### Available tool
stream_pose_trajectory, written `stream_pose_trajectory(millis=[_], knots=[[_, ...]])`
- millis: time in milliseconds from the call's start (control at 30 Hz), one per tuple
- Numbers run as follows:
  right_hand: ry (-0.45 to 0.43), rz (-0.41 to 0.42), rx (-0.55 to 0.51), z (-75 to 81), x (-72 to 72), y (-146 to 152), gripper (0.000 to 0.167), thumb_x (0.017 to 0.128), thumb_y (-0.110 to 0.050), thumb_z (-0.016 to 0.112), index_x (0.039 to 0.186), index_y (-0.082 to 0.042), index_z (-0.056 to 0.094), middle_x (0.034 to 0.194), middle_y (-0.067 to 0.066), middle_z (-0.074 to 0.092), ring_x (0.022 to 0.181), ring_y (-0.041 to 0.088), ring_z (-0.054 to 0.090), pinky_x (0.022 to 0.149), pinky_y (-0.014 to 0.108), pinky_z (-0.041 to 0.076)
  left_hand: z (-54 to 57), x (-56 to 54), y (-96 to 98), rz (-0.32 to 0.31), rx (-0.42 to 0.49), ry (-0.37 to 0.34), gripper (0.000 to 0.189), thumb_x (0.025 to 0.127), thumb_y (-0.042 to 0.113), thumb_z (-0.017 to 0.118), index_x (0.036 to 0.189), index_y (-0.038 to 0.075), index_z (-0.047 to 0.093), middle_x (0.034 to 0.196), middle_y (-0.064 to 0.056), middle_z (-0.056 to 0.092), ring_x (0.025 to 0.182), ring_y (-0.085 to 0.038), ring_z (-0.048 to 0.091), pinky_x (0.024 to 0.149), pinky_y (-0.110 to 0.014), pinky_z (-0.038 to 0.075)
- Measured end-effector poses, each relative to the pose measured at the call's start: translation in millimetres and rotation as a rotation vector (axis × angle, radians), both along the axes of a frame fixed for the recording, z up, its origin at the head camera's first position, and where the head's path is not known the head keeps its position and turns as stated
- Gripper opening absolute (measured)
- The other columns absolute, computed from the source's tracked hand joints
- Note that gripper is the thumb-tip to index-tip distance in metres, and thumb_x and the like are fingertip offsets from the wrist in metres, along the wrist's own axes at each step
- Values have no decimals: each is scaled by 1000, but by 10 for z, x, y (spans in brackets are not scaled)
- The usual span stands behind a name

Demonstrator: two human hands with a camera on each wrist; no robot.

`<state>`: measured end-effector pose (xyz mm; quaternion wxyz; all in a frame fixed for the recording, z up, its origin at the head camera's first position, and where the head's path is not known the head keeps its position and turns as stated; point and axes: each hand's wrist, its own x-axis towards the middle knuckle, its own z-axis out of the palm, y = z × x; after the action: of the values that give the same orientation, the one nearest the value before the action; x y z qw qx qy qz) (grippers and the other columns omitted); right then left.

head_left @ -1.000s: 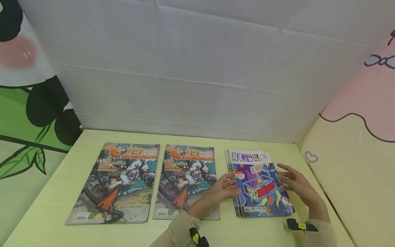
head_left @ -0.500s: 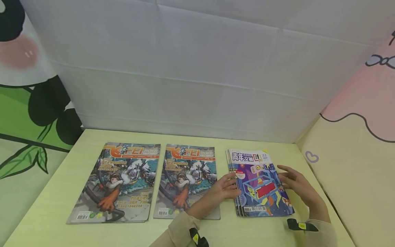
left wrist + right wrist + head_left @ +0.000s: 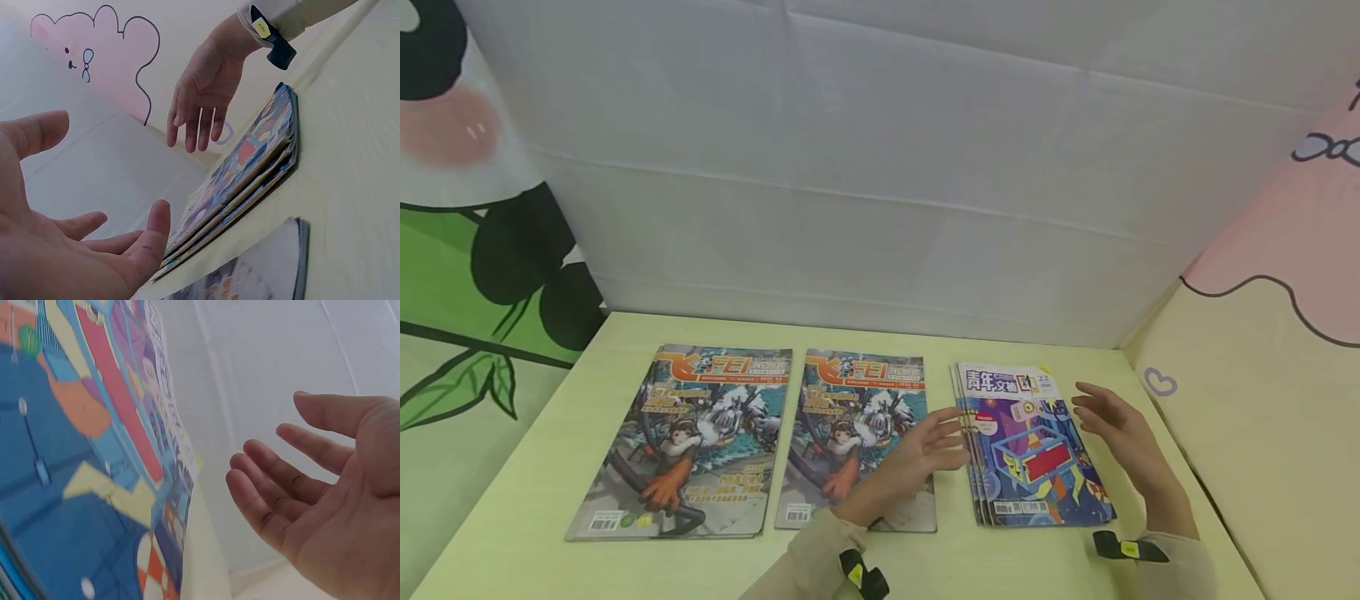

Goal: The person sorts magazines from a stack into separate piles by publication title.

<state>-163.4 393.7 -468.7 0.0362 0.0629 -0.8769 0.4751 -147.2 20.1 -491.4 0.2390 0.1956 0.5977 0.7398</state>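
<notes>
A stack of several purple-and-blue magazines (image 3: 1033, 462) lies on the right part of the table, its left edges slightly fanned. My left hand (image 3: 917, 458) hovers just left of the stack, over the middle magazine, fingers spread and holding nothing. On the other side my right hand (image 3: 1123, 437) is raised beside the stack's right edge, fingers loosely extended. In the right wrist view a gap shows between the right hand (image 3: 325, 487) and the magazine cover (image 3: 94, 437). The middle grey magazine (image 3: 857, 417), with an orange title, is partly hidden by my left forearm.
Another grey magazine pile (image 3: 688, 450) with the same cover lies at the left of the pale yellow table (image 3: 955, 567). A white wall panel (image 3: 865, 192) stands behind the table. A painted side wall (image 3: 1262, 400) rises close on the right.
My left hand has drawn back to the left from the stack's edge. The right hand has lifted slightly away from its right edge. The magazines stay in place.
</notes>
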Motion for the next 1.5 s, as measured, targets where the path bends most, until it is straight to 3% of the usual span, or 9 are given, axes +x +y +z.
stream_pose_trajectory(millis=[67,167,333,800,1000,1167,1267,1400,1500], knots=[[25,-6,12,22,-12,-73,49,115,-12,61,161,2,50,133,-11,70,113,-13,62,92,13,57,32,-15,-103,4,-11,30,73,112,21,65,173,2,30,174,-31,34,158,-49,40,125,-58,44],[55,-6,58,58,-17,-189,50,115,-12,63,162,0,51,137,13,70,112,-14,60,91,12,56,65,-30,-249,25,-25,46,73,113,24,63,174,5,29,175,-30,33,159,-49,38,126,-60,42],[103,23,68,114,-4,-399,50,114,-7,62,162,-3,52,137,27,67,112,-10,62,90,15,59,85,-48,-460,72,-38,71,74,113,24,65,175,6,29,175,-28,34,159,-51,38,125,-65,41],[99,74,24,250,88,-980,51,114,-11,63,164,-5,50,139,26,68,119,4,66,98,11,52,227,-29,-1252,206,-91,81,76,111,17,66,174,3,26,175,-26,37,161,-49,35,127,-59,41],[46,50,-80,283,139,-1166,51,115,-10,60,164,-4,49,139,29,66,118,-4,66,100,11,51,254,31,-1540,249,-107,73,76,111,17,64,175,4,24,176,-28,33,161,-49,35,128,-54,40],[-18,3,-167,329,191,-1316,50,116,-10,60,164,-5,49,141,29,65,121,0,67,103,12,51,273,42,-1692,288,-114,81,74,112,10,60,174,0,23,175,-31,32,160,-53,34,117,-31,50],[-95,-40,-213,357,222,-1400,49,116,-16,60,164,-11,50,143,23,66,124,7,67,103,22,55,266,17,-1758,291,-124,72,74,113,12,59,175,0,20,176,-31,30,160,-51,35,110,-21,51],[-178,-59,-246,360,248,-1503,50,116,-20,62,165,-15,50,148,18,65,125,20,67,101,41,56,254,-7,-1813,283,-162,69,75,114,16,60,176,4,18,177,-28,31,161,-49,36,113,-24,49],[-193,-51,-274,345,253,-1582,51,116,-15,61,165,-14,49,150,21,63,124,24,69,104,39,57,253,-9,-1834,279,-173,71,75,114,17,61,176,4,20,177,-29,31,161,-49,36,115,-27,49]])
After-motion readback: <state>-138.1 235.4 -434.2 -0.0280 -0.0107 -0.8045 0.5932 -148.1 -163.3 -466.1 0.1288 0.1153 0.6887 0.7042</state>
